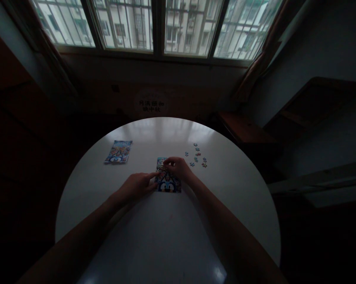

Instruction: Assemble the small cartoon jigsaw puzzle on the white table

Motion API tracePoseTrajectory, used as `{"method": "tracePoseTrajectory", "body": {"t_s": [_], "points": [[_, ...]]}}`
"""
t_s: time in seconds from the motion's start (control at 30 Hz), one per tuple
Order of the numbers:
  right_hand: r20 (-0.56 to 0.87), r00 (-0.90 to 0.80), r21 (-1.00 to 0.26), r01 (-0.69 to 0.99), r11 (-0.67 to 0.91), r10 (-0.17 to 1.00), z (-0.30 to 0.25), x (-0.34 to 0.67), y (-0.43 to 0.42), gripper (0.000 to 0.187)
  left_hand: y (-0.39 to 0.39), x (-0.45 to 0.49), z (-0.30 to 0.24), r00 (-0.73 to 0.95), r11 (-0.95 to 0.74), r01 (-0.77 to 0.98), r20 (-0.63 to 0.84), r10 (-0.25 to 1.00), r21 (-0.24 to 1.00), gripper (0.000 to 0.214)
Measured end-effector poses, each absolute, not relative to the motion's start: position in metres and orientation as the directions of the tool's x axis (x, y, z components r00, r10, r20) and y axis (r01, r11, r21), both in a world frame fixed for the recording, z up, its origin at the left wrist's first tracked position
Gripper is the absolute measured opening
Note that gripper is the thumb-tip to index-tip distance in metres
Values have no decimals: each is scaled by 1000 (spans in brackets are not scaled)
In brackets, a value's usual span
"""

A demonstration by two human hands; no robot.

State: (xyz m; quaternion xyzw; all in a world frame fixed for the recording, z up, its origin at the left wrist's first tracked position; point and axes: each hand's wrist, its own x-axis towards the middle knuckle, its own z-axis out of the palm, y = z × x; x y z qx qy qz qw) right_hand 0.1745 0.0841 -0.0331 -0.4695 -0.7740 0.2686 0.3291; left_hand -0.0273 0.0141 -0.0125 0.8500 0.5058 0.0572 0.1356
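Note:
A partly assembled jigsaw puzzle (168, 187) with a blue cartoon face at its lower end lies near the middle of the white table. My left hand (140, 183) rests at the puzzle's left side, thumb and fingers apart, fingertips at its edge. Over the upper part of the puzzle is my right hand (178, 167), its thumb and fingers pinched on what looks like a small puzzle piece, mostly hidden by the fingertips. Several loose puzzle pieces (196, 159) lie scattered to the right of that hand.
A printed picture sheet (118, 152) with a similar design lies on the left of the round white table (166, 228). Beyond the table's far edge are a wall and a barred window (130, 25). A brown wooden surface (243, 128) stands behind at the right.

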Motion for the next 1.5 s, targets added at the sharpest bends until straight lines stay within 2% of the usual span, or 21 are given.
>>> {"method": "tracePoseTrajectory", "body": {"t_s": [0.13,0.57,1.07,1.5], "points": [[290,-336,-698,565,439,896,-35,173,83,12,15,-28,-14,475,-443,848,-46,879,292,48],[234,-363,-671,611,420,902,-31,173,81,15,13,-27,-9,476,-441,845,-52,878,302,47],[280,-412,-672,561,484,867,-41,177,85,15,15,-27,-13,477,-445,848,-47,878,289,47],[301,-450,-661,537,524,841,-31,178,83,33,12,-27,-8,483,-452,842,-40,875,294,46]]}}
